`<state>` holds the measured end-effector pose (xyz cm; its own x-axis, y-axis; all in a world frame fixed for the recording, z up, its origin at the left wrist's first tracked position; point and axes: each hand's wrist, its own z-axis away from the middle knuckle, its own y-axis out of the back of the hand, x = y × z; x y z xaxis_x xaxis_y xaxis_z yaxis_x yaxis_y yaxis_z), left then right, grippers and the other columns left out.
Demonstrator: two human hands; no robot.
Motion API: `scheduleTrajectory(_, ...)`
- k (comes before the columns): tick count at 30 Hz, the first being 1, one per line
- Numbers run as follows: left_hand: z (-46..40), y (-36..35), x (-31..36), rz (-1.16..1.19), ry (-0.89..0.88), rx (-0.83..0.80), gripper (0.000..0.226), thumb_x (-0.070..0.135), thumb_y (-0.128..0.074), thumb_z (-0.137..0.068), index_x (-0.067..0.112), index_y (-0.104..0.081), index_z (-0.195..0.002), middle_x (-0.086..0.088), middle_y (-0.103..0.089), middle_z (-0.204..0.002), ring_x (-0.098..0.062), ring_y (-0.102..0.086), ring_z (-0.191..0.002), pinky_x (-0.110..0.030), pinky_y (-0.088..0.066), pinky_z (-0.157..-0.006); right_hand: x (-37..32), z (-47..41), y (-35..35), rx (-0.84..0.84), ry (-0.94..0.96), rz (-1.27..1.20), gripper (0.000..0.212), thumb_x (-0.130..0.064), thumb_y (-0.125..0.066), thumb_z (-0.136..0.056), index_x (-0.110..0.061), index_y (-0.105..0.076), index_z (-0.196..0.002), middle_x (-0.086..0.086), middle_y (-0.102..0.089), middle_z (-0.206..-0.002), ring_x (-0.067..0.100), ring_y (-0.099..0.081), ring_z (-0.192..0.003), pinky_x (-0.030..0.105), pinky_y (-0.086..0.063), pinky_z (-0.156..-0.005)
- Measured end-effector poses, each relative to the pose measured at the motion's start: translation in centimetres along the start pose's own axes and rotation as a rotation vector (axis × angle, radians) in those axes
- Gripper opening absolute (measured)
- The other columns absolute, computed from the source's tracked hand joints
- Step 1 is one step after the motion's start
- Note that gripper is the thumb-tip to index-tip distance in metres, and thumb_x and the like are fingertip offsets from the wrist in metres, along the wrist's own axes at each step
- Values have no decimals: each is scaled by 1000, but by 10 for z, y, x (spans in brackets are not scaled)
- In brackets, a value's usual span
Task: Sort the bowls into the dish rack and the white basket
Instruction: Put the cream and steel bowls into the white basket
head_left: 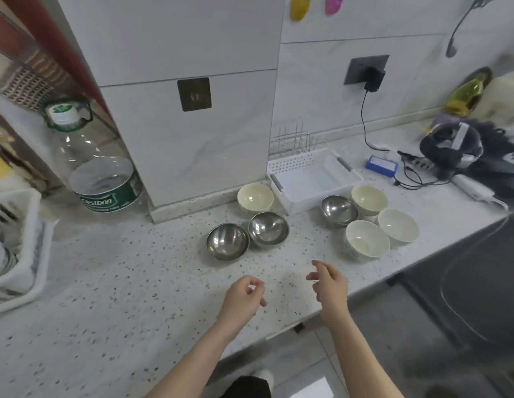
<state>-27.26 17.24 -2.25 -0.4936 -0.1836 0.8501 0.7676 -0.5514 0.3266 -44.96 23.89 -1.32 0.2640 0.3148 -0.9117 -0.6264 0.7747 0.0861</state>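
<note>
Steel bowls (268, 227) shiny, ceramic bowls (367, 239) cream; left grip (244, 297), right grip (330, 285) loose, empty.

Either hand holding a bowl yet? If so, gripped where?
No. Left hand and right hand hover above the counter, fingers loosely curled, holding nothing; the bowls sit untouched.

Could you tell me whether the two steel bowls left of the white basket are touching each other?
Touching. In the head view, the nearer steel bowl and the farther steel bowl meet rim to rim, with no countertop visible between them.

Three steel bowls (227, 241), four ceramic bowls (367, 239)
</note>
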Motion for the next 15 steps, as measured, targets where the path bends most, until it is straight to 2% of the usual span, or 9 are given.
scheduleTrajectory(4, -20, -32, 19, 13, -9, -59, 13, 36, -52, -97, 29, -62, -101, 6, -72, -81, 5, -52, -47, -13, -43, -50, -6, -27, 38, 128, -32, -52, 21, -21, -51, -97, -13, -68, -107, 7, -66, -77, 12, -45, -58, 24, -34, -54)
scheduleTrajectory(10, -60, -94, 54, 59, 43, -193, 20, 43, -51, -94, 28, -58, -106, 4, -72, -91, -6, -55, -63, -21, -44, -60, -16, -77, 93, 329, -55, -118, 20, -21, -53, -95, -11, -68, -103, 10, -66, -78, 15, -50, -65, 24, -41, -62)
scheduleTrajectory(15, -97, -145, 84, 77, 115, -255, 37, 46, -50, -93, 27, -46, -125, 4, -70, -99, -8, -56, -66, -21, -40, -56, -24, -121, 117, 385, -119, -112, 21, -22, -51, -94, -12, -68, -100, 8, -65, -75, 15, -46, -61, 26, -37, -57)
